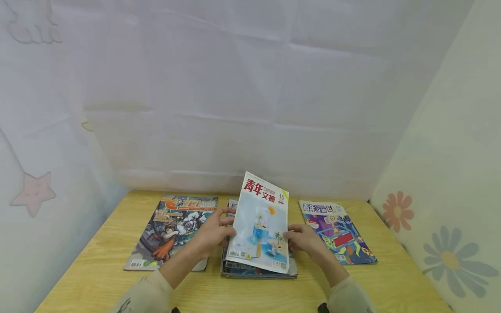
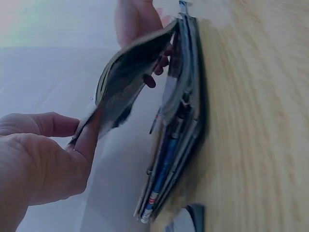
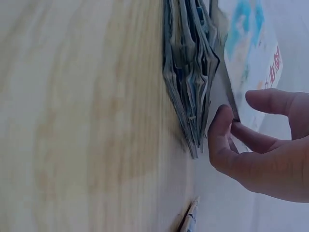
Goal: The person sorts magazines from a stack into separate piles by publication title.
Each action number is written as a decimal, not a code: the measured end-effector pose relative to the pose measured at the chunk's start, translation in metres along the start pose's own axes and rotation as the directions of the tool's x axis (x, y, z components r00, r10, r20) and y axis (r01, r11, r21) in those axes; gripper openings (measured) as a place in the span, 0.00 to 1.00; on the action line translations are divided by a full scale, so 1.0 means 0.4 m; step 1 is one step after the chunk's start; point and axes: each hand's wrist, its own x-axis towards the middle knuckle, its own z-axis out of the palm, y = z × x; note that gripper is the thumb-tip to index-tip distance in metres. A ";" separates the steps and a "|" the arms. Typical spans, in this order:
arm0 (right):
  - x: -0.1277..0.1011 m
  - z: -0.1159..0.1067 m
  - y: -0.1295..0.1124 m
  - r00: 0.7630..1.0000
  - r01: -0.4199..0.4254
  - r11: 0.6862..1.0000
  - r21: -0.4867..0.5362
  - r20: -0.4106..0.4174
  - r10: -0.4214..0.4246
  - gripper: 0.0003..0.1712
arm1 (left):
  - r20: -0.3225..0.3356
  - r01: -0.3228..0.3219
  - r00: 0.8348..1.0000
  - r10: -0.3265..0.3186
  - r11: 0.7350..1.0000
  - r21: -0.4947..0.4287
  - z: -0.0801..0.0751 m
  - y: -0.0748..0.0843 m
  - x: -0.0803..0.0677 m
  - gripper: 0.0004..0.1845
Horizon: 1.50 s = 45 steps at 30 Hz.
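Two hands: left hand (image 1: 211, 237) and right hand (image 1: 303, 240) pinch the side edges of the light-blue magazine (image 1: 260, 226), fingers curled on it
Magazine: tilted up off the stack (image 1: 254, 270) at the table's (image 1: 101, 278) front middle, so the cover faces the person
Flanks: comic magazine (image 1: 172, 230) left, purple magazine (image 1: 338, 232) right, flat

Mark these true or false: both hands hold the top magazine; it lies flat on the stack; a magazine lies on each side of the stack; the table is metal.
1. Both hands, left hand and right hand, hold the top magazine: true.
2. It lies flat on the stack: false, its far edge is raised.
3. A comic magazine lies left and a purple magazine right: true.
4. The table is metal: false, wood grain.
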 end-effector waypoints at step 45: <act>-0.044 -0.511 0.179 0.989 0.005 0.947 0.320 0.139 -0.052 0.48 | 0.064 0.218 0.975 -0.213 0.971 -0.095 0.441 -0.093 0.273 0.33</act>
